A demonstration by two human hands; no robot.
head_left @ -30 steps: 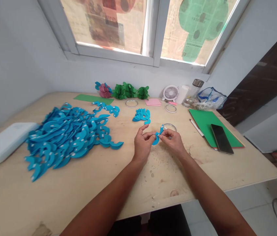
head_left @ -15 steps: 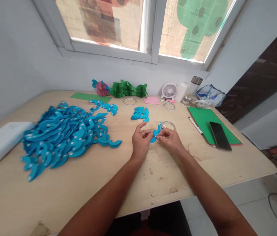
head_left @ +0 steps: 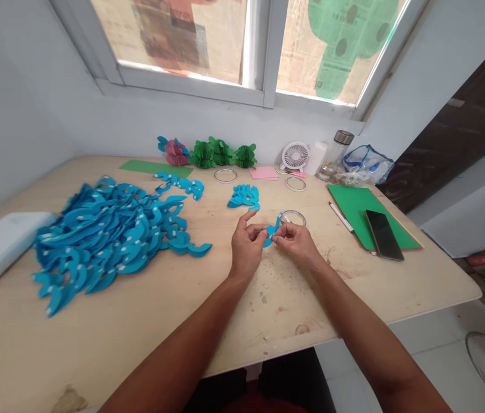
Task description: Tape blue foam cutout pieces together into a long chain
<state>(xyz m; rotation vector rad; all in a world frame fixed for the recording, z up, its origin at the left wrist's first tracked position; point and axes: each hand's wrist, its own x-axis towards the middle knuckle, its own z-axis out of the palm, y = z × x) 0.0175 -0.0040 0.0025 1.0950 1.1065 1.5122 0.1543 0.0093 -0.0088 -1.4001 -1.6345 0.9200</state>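
Between my two hands is a small curved blue paper cutout [head_left: 270, 230], its narrow end pointing up and away. My left hand [head_left: 249, 241] pinches its left side between thumb and fingers. From the right, my right hand [head_left: 293, 240] pinches its edge at a small white square. Just beyond the right hand lies a roll of tape [head_left: 294, 218], partly hidden by the fingers. A small stack of blue paper cutouts [head_left: 243, 197] sits beyond the left hand. On the left is a large heap of blue paper pieces [head_left: 117, 229] dotted with white squares.
Along the wall stand green paper decorations [head_left: 223, 152], a pink one [head_left: 175, 152], a small fan [head_left: 295, 156] and a bottle [head_left: 340, 150]. A phone [head_left: 383, 234] lies on green sheets [head_left: 354, 209] at right, beside a pen [head_left: 340, 217]. A white device [head_left: 6, 244] is far left.
The view has shifted slightly. Both hands keep their pinch on the blue paper cutout, whose lower part now shows a little less.
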